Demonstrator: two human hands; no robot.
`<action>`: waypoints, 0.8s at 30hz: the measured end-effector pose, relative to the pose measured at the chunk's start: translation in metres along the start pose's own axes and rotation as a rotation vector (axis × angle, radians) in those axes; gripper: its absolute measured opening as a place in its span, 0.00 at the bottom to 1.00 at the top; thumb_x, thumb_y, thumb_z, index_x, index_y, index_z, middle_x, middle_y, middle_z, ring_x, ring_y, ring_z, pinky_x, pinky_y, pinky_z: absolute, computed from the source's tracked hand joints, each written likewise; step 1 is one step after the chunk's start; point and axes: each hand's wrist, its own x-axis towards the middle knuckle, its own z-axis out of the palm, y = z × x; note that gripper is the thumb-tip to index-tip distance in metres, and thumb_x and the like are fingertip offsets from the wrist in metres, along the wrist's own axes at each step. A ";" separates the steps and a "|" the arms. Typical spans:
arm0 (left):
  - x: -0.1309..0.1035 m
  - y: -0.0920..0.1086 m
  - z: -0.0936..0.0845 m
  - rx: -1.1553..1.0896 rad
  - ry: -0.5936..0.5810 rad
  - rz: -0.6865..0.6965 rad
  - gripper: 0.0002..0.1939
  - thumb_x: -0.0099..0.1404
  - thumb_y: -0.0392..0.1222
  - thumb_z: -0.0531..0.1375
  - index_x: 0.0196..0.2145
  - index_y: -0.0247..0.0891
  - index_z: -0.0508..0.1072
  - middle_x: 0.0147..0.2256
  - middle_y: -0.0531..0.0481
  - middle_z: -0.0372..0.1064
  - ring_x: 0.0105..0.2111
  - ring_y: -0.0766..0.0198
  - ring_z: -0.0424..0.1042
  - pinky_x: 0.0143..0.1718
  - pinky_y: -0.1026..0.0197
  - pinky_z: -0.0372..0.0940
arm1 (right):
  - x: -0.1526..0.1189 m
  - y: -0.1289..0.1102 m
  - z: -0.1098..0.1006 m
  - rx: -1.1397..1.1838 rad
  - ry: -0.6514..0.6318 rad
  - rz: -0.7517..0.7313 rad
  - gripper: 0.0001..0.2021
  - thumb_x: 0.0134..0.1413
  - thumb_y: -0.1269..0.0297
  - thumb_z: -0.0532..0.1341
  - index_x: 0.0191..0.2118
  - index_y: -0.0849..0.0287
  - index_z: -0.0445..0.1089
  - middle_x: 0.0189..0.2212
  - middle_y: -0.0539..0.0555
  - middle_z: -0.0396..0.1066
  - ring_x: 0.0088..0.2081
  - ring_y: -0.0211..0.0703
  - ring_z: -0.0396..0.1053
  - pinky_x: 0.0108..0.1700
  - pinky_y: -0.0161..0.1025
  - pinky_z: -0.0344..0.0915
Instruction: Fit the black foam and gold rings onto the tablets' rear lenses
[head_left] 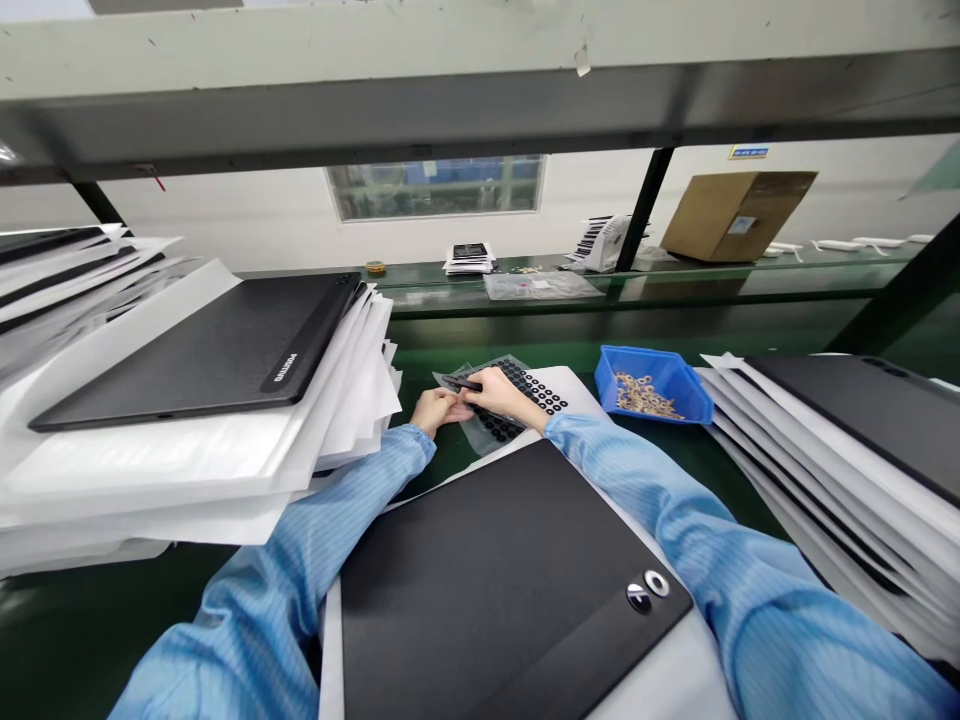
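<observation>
My right hand (504, 393) is closed around slim black tweezers (465, 384), which point left. My left hand (438, 410) is pinched close by, its fingertips meeting those of my right hand; whatever small thing lies between them is hidden. Under and beside the hands lies a clear sheet of black ring-shaped stickers (551, 402). Nearer to me, a black tablet (487, 570) rests face down on white sheeting, between my forearms. At its right corner are a silver-edged ring (657, 584) and a dark round lens (638, 598).
A blue bin (694, 392) holds small tan rings (645, 395). Tablets interleaved with white sheets form a tall stack at left (187, 350) and another at right (862, 420). A shelf beam (480, 110) crosses overhead. Behind stands a cardboard box (731, 215) on a green ledge.
</observation>
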 end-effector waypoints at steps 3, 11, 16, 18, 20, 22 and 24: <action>-0.001 0.000 0.000 0.010 0.002 0.005 0.15 0.67 0.43 0.58 0.49 0.34 0.68 0.46 0.44 0.67 0.41 0.59 0.71 0.40 0.53 0.70 | 0.000 0.002 0.002 0.049 0.022 0.028 0.08 0.44 0.72 0.58 0.19 0.66 0.67 0.14 0.46 0.55 0.23 0.32 0.53 0.29 0.34 0.46; -0.003 0.001 -0.001 0.052 0.030 0.032 0.14 0.67 0.43 0.58 0.48 0.33 0.68 0.44 0.45 0.68 0.38 0.61 0.72 0.37 0.55 0.70 | 0.003 0.014 0.001 0.275 0.028 0.162 0.09 0.43 0.66 0.57 0.22 0.66 0.68 0.17 0.49 0.63 0.22 0.32 0.57 0.27 0.32 0.51; 0.000 -0.002 -0.001 0.145 0.105 0.090 0.15 0.67 0.42 0.57 0.49 0.34 0.67 0.44 0.45 0.68 0.37 0.62 0.72 0.37 0.56 0.71 | 0.000 0.008 -0.012 0.357 -0.010 0.209 0.10 0.41 0.63 0.58 0.21 0.66 0.69 0.16 0.48 0.61 0.19 0.30 0.52 0.24 0.33 0.47; 0.002 -0.003 -0.002 0.213 0.151 0.132 0.14 0.67 0.42 0.57 0.49 0.34 0.67 0.43 0.46 0.68 0.36 0.62 0.72 0.36 0.57 0.71 | -0.003 0.002 -0.021 0.376 -0.020 0.211 0.09 0.40 0.64 0.59 0.21 0.66 0.69 0.16 0.48 0.60 0.19 0.30 0.51 0.24 0.33 0.47; 0.002 0.000 -0.006 0.302 0.209 0.198 0.14 0.67 0.42 0.58 0.49 0.34 0.67 0.42 0.46 0.68 0.35 0.63 0.72 0.34 0.58 0.70 | -0.007 -0.007 -0.030 0.389 -0.030 0.208 0.08 0.39 0.64 0.59 0.21 0.66 0.68 0.15 0.47 0.59 0.19 0.30 0.50 0.25 0.33 0.47; 0.000 0.008 -0.009 0.405 0.257 0.286 0.12 0.67 0.41 0.58 0.47 0.34 0.68 0.41 0.47 0.68 0.34 0.64 0.71 0.33 0.59 0.70 | -0.013 -0.018 -0.041 0.400 -0.039 0.212 0.08 0.39 0.65 0.59 0.21 0.66 0.68 0.13 0.46 0.56 0.19 0.29 0.49 0.24 0.33 0.46; -0.008 0.020 -0.010 0.516 0.244 0.379 0.07 0.66 0.39 0.59 0.40 0.33 0.69 0.36 0.50 0.68 0.31 0.66 0.69 0.32 0.61 0.68 | -0.024 -0.029 -0.055 0.415 -0.047 0.233 0.08 0.39 0.65 0.60 0.20 0.66 0.68 0.12 0.45 0.54 0.18 0.29 0.47 0.23 0.33 0.44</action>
